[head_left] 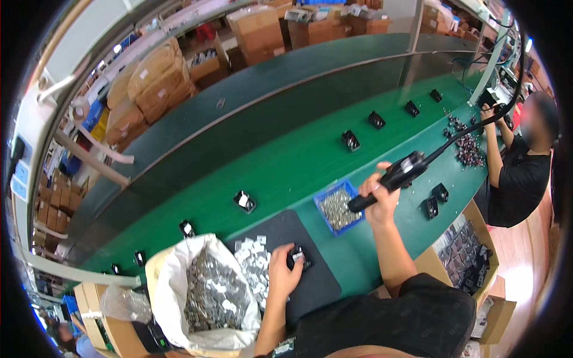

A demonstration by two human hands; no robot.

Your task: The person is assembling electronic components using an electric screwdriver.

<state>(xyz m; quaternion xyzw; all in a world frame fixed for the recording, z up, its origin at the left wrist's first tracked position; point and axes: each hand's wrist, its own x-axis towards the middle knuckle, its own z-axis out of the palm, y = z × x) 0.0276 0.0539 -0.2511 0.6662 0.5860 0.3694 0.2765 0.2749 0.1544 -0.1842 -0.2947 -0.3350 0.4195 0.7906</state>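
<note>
My right hand is wrapped round a black electric screwdriver, its cord running off to the upper right. The narrower end points down over a blue tray full of small metal screws; I cannot tell whether it touches them. On the dark mat, my left hand grips a small black plastic housing with its fingers at the near side. Flat silvery metal pieces lie heaped just left of that hand.
A white sack of metal plates stands at the left. Several black housings sit along the green conveyor belt. Two more housings and a pile of small parts lie to the right, near a co-worker. A carton stands below.
</note>
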